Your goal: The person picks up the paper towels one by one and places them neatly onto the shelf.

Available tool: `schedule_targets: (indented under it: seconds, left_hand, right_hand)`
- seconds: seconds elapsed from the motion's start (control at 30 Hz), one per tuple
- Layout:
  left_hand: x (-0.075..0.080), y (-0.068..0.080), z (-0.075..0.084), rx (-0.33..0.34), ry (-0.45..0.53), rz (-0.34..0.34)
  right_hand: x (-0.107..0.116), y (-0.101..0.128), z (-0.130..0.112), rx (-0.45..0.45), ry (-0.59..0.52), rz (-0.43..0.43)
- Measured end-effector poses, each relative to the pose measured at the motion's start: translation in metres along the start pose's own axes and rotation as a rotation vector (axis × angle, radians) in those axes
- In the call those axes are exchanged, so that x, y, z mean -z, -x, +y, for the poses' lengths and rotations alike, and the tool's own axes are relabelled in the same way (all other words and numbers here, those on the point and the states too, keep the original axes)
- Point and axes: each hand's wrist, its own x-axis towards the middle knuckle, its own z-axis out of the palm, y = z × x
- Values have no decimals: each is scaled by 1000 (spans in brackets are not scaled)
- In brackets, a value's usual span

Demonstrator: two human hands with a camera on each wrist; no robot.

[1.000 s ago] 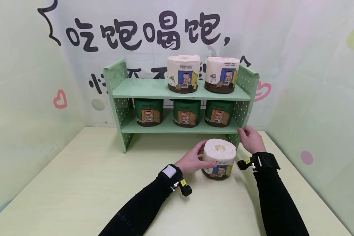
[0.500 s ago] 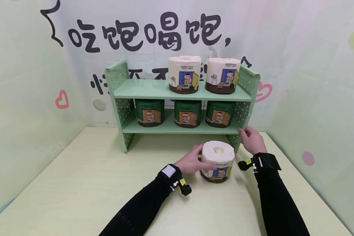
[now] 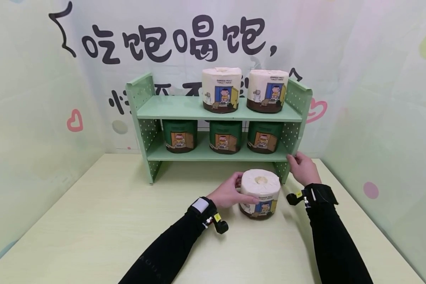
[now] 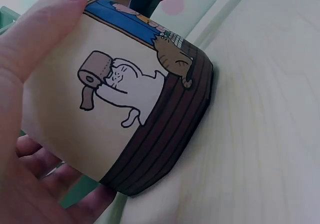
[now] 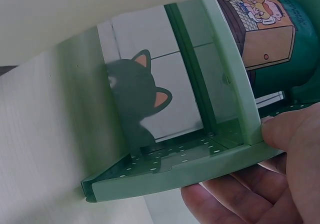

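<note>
A cream toilet paper roll [image 3: 260, 193] with a cartoon wrapper stands on the pale table in front of the green shelf [image 3: 220, 113]. My left hand [image 3: 230, 192] grips it from the left, thumb across the front and fingers round the back. In the left wrist view the cream roll [image 4: 125, 99] fills the frame, with my left hand [image 4: 30, 84] wrapped round it. My right hand [image 3: 301, 167] holds the shelf's lower right side panel. The right wrist view shows my right hand [image 5: 265, 174] clasping the shelf's green panel edge [image 5: 200, 169].
Two cream rolls [image 3: 221, 90] stand on the top shelf towards the right. Three green-wrapped rolls [image 3: 225, 136] fill the lower shelf. The top shelf's left part [image 3: 167, 106] is bare. Printed curtain walls close in behind and on both sides. The table [image 3: 103, 221] spreads to the left.
The roll and my left hand have shifted slightly left and away from me. My right hand stays on the shelf's side.
</note>
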Motion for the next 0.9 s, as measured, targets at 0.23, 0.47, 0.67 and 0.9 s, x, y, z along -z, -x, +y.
schedule_targets:
  seconds: [0.23,0.47,0.67,0.9]
  left_hand:
    - [2,-2,-2,-5,55,22]
    - [4,-4,-4,-34,132,36]
    - [9,-4,-3,-65,128,40]
    - [16,-2,0,-107,148,48]
  right_hand:
    - [0,-1,1,6,2,4]
    - [0,0,1,19,5,9]
    - [0,-1,1,14,-6,-7]
    - [1,-1,3,14,-7,-11]
